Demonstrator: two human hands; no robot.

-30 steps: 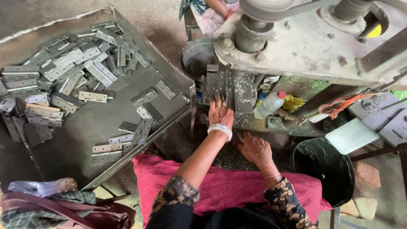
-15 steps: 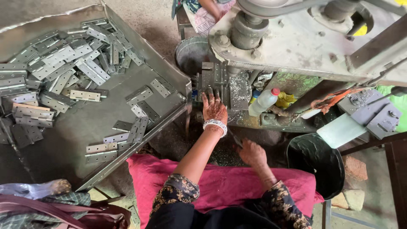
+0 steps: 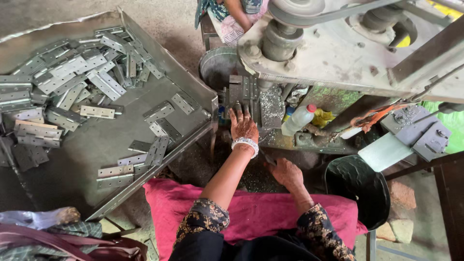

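My left hand, with a white beaded bracelet at the wrist, reaches forward, and its fingers lie flat on a grey metal hinge at the front of the press machine. Metal shavings cover the machine bed just right of it. My right hand rests lower and nearer to me, curled palm down beside a thin dark piece. Whether it grips that piece is unclear. A pink cloth covers my lap.
A large metal tray at the left holds several loose hinges. A round metal tub stands behind the machine, a dark bucket at the right. A plastic bottle with a red cap stands under the machine. Another person's arm shows at the top.
My left hand has slid a little left and forward onto the hinge at the machine. My right hand has stayed almost in place. The view has shifted slightly.
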